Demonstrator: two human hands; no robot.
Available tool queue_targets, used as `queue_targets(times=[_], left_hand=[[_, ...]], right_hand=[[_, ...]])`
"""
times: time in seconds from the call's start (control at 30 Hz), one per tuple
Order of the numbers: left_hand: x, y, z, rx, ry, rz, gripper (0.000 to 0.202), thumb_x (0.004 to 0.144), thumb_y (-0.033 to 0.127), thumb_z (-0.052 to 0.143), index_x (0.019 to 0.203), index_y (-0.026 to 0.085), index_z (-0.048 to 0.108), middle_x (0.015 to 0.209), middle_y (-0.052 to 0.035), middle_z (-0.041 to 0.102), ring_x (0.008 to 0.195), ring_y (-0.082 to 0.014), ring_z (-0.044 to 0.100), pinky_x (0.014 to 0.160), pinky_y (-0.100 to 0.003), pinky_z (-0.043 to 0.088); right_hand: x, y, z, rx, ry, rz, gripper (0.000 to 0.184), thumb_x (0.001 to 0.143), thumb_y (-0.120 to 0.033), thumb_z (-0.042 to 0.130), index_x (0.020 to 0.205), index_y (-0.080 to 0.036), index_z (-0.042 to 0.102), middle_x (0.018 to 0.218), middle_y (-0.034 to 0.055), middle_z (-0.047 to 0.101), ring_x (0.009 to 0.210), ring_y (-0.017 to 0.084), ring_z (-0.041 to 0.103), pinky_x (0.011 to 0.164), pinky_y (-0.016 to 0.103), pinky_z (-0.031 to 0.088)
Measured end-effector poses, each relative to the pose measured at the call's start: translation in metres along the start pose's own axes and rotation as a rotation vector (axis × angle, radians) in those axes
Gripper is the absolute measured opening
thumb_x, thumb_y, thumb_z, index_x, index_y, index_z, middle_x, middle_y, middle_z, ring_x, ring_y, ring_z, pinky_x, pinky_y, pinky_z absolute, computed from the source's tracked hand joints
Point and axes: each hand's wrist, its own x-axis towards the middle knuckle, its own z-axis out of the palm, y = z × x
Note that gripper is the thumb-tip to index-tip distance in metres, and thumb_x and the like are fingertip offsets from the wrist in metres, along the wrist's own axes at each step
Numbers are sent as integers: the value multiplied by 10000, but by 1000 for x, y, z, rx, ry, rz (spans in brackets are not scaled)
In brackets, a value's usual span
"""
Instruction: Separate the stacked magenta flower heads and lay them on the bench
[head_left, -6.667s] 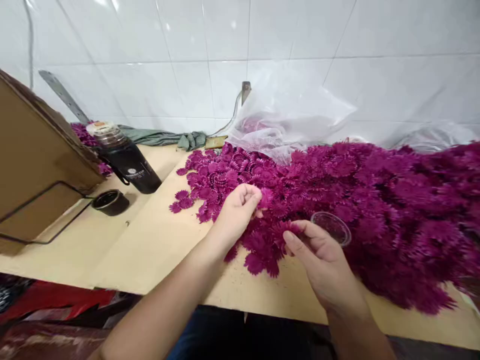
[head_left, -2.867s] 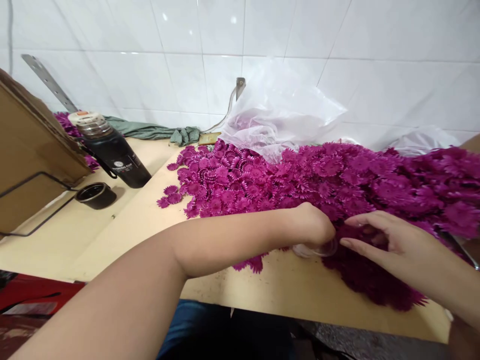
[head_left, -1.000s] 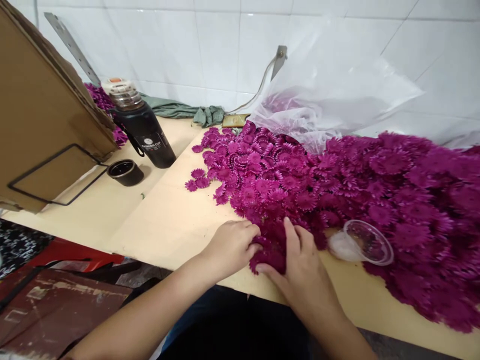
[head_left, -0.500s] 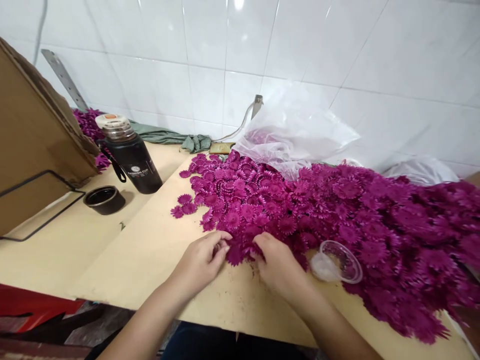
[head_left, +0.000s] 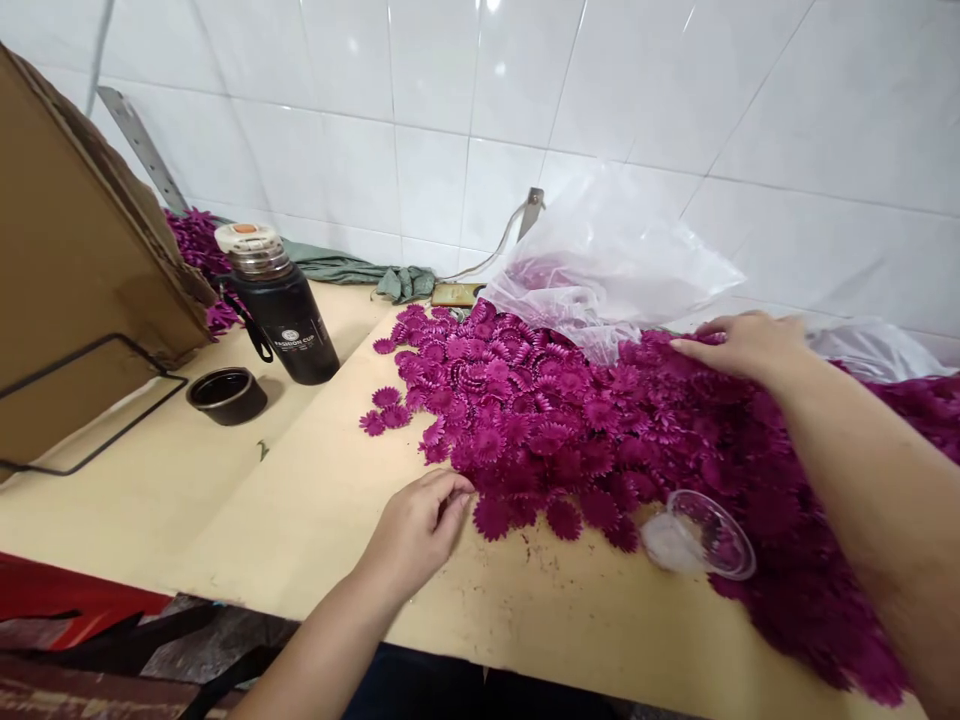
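Observation:
A wide heap of magenta artificial flower heads (head_left: pixel 555 440) covers the middle and right of the table. My left hand (head_left: pixel 424 520) rests at the heap's near left edge, its thumb and fingers pressed together; whatever they may hold is hidden. Over the back right part of the heap reaches my right hand (head_left: pixel 750 345), thumb apart from the fingers and fingertips at the flowers. Between the hands, at the heap's front edge, a clear plastic cup (head_left: pixel 705 540) lies tipped with something whitish at its left side.
A black flask (head_left: pixel 292 330) and a dark round lid (head_left: pixel 226 396) stand at the left, near a cardboard box (head_left: pixel 90 250) and a bent black wire frame (head_left: pixel 120 425). A translucent plastic bag (head_left: pixel 615 270) lies behind the heap against the tiled wall (head_left: pixel 435 80).
My right hand has left the front edge beside my left hand and moved right and back over the heap. My left hand stays by the near edge. The view has shifted slightly.

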Motion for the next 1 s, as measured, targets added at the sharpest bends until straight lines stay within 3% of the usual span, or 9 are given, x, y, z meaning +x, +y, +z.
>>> queue_targets(times=[0.1,0.17,0.23,0.33,0.4,0.5,0.63,0.8,1.0], left_hand=[[0,-1,0,12,-4,-12,182,862,184,433,865,191,615,814,-40,667,742,-170,628,675,-324,518],[0,-1,0,17,7,-13,186,862,182,427,873,187,612,812,-43,655,735,-169,620,668,-325,516],[1,-1,1,25,41,-10,186,860,175,424,888,183,607,814,-48,648,733,-169,617,669,-326,518],[2,-2,2,41,96,-14,169,857,176,439,917,176,596,827,-59,646,740,-174,619,666,-327,525],[2,-2,3,60,119,-19,158,849,169,455,931,176,591,846,-66,643,763,-183,623,672,-332,530],[1,-2,3,86,147,-19,161,840,146,461,930,181,590,872,-70,636,809,-194,621,703,-343,533],[0,-3,3,76,164,-14,183,837,126,445,924,184,596,873,-66,624,826,-192,607,733,-350,531],[0,-6,3,70,127,-24,181,837,144,456,952,177,593,901,-74,619,861,-205,601,760,-381,527],[1,0,1,159,63,-13,242,859,187,466,1073,175,580,1036,-103,615,996,-243,589,863,-436,509]], right_hand=[[-4,11,3,-180,-4,94,489,709,-559,568,623,-94,691,800,218,675,1061,459,551,765,581,344],[-16,-3,3,-218,-15,49,419,815,-473,505,703,-119,698,832,199,674,1011,394,590,764,540,395],[-34,-34,7,-170,-42,-39,395,890,-410,428,789,-130,686,805,172,664,855,318,633,702,488,450],[-64,-91,25,76,-182,-245,230,876,-301,543,740,-154,656,774,95,659,750,226,615,681,407,501],[-81,-125,45,150,-245,-475,139,855,-250,595,853,-129,663,893,106,660,881,230,588,794,403,494],[-96,-154,76,106,-292,-633,134,840,-191,597,935,-115,655,977,120,639,945,245,538,813,392,472],[-101,-151,96,80,-300,-660,74,796,-101,608,838,-127,662,953,120,633,935,255,516,786,380,463],[-110,-117,84,76,-240,-632,98,844,-200,589,833,-129,656,965,132,613,962,273,497,841,436,454],[-143,-108,79,37,-40,-466,617,803,-585,555,1132,-63,562,1172,244,497,1147,386,417,943,566,388]])
